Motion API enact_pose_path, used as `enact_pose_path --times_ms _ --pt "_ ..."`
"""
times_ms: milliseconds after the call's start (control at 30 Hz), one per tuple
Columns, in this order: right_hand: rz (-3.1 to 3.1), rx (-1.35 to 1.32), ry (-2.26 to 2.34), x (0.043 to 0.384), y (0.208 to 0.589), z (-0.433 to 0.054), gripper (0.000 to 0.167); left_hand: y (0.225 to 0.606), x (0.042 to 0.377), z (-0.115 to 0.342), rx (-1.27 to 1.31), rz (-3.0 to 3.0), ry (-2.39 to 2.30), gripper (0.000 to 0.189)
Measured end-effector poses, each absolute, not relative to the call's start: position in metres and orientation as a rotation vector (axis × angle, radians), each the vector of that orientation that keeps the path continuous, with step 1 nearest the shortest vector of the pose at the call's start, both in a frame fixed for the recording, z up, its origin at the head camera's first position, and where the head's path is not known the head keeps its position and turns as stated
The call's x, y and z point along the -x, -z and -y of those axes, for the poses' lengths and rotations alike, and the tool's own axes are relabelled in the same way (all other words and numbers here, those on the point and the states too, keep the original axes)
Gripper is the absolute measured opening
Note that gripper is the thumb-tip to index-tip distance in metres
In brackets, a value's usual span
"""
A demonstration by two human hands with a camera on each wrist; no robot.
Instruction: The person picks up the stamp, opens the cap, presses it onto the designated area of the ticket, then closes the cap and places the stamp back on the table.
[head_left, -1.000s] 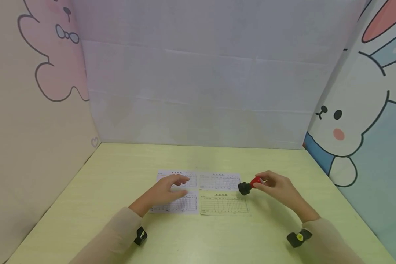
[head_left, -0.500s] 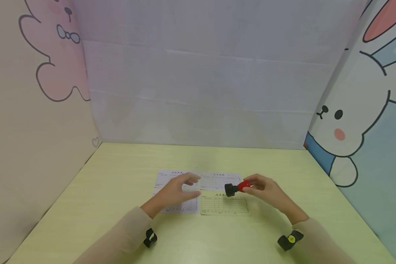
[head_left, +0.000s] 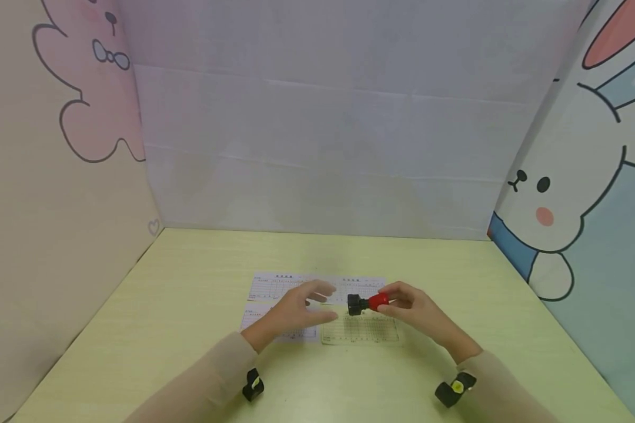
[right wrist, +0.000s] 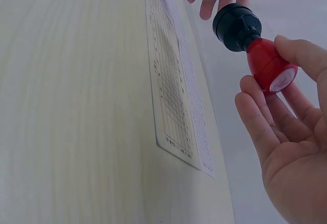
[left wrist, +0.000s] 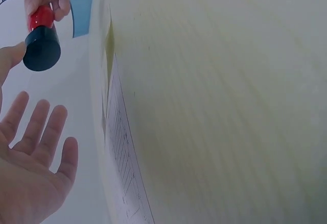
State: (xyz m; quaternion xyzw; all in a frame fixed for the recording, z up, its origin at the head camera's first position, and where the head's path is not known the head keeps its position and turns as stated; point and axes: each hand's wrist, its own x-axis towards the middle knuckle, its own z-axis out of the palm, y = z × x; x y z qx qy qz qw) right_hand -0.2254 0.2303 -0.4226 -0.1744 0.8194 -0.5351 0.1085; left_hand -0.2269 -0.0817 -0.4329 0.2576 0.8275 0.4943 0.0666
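Right hand (head_left: 417, 309) pinches red handle of stamp (right wrist: 258, 50) between thumb and fingers. Stamp lies sideways in air, black end toward left hand (head_left: 296, 308). That one spread, thumb and fingers apart, just beside black end with gap. Beneath, on table (head_left: 111, 341): printed white slips (head_left: 275, 285), yellow slip (head_left: 360, 330).

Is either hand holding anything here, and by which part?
The right hand pinches a red-and-black stamp-like tool by its red handle; the black end is free. The left hand holds nothing.
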Motion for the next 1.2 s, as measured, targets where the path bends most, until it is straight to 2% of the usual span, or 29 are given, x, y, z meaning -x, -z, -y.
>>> enact_pose_path --times_ms 233,533,1033,1200 --pt "-2.394 0.524 1.588 0.225 0.423 -0.222 0.042 0.433 0.226 0.074 -0.784 -2.509 -1.504 0.056" --pt "-2.328 0.533 1.640 0.227 0.424 -0.214 0.041 0.434 0.227 0.068 -0.673 -2.503 -1.570 0.065" --pt "-2.298 0.568 1.661 0.231 0.424 -0.207 0.039 0.433 0.228 0.066 -0.618 -2.419 -1.694 0.059" --pt "-2.277 0.598 1.675 0.232 0.425 -0.207 0.044 0.433 0.229 0.066 -0.614 -2.433 -1.698 0.055"
